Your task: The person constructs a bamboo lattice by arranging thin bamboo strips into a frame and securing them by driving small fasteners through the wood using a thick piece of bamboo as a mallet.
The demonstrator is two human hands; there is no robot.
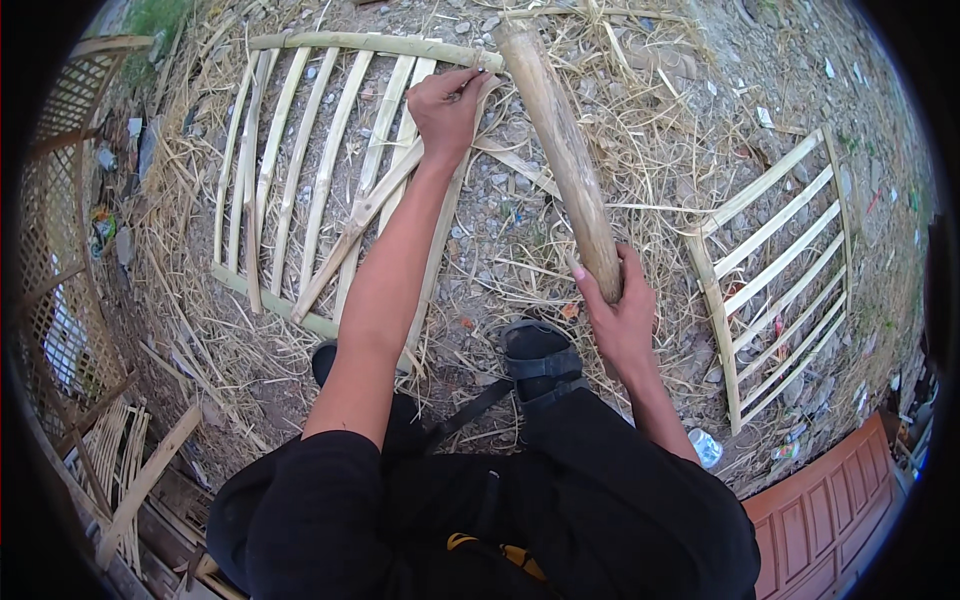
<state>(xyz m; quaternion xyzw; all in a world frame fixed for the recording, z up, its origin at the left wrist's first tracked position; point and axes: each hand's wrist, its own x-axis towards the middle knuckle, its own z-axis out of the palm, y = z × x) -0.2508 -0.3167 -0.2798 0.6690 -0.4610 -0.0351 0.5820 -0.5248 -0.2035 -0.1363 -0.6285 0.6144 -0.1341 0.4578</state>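
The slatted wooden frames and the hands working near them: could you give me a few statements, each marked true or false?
1. The right hand grips a thick wooden pole. True.
2. The left hand rests on a knee. False: its fingers are by the far rail of the left-side frame.
3. The right-side frame is on the ground. True.
4. A reddish-brown panelled piece shows at upper left. False: it is at lower right.

Looks like worn, matt wood on the thick club (560, 160) — dry, split wood on the slatted frame (370, 42) — matt cloth on the trousers (620, 470).
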